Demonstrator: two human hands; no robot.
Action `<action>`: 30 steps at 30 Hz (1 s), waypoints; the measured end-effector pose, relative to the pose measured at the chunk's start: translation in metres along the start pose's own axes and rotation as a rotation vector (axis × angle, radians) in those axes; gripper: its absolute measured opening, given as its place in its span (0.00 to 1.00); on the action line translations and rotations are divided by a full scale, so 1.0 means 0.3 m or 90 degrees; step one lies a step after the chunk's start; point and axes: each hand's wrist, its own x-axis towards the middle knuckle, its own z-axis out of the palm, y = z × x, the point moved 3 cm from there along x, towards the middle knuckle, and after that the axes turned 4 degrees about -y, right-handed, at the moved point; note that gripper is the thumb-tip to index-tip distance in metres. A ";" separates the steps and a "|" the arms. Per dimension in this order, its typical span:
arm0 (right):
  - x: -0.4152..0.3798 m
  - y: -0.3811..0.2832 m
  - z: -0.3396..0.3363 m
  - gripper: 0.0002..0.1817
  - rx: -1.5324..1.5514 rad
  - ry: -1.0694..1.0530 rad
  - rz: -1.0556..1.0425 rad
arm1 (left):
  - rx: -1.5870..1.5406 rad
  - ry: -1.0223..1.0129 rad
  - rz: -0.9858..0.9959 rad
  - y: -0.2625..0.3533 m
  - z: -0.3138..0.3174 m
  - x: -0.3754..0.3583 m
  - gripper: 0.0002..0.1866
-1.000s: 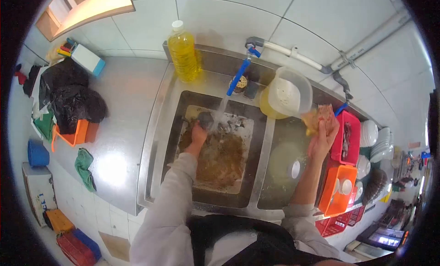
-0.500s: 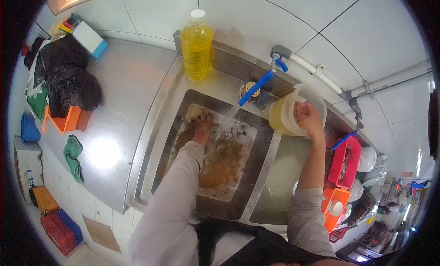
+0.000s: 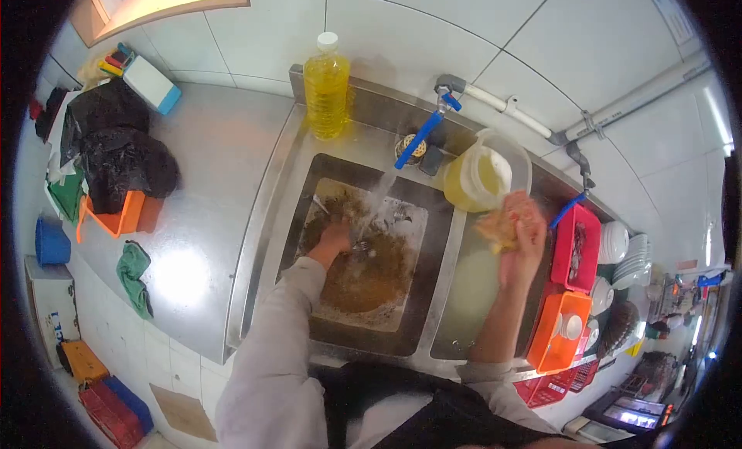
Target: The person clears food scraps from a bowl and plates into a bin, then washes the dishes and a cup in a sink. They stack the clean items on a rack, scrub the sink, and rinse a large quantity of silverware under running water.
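My left hand [image 3: 335, 237] reaches into the brown, murky water of the left sink basin [image 3: 309, 337]; its fingers are hidden. Close beside it, metal cutlery that looks like a fork [image 3: 360, 247] glints at the surface. My right hand [image 3: 527, 231] is closed on a wet yellow-orange sponge [image 3: 495, 229], above the right basin [image 3: 471, 310]. Just behind the sponge stands a clear plastic tub [image 3: 473, 178] of yellow liquid. Water runs from the tap's blue hose [image 3: 420, 140] into the left basin.
A bottle of yellow liquid [image 3: 326, 93] stands at the sink's back edge. Right of the basins are a red bin of cutlery [image 3: 576, 248], an orange bin [image 3: 558, 333] and stacked white plates [image 3: 634, 260]. A green cloth [image 3: 134, 277] lies on the left counter.
My right hand has come out of the tub and toward me, with the sponge now showing in it. My left hand has shifted slightly toward me in the water. The view has tilted.
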 end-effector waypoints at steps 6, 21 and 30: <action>-0.230 0.342 0.138 0.21 -0.147 -0.117 0.145 | -1.041 -0.470 0.187 0.183 -0.152 -0.344 0.33; -0.595 0.475 0.302 0.16 -0.736 -0.581 -0.068 | -1.262 -0.300 0.218 0.388 -0.114 -0.769 0.24; -0.603 0.380 0.346 0.23 -0.735 -0.249 -0.093 | -1.150 -0.185 0.224 0.416 -0.074 -0.781 0.25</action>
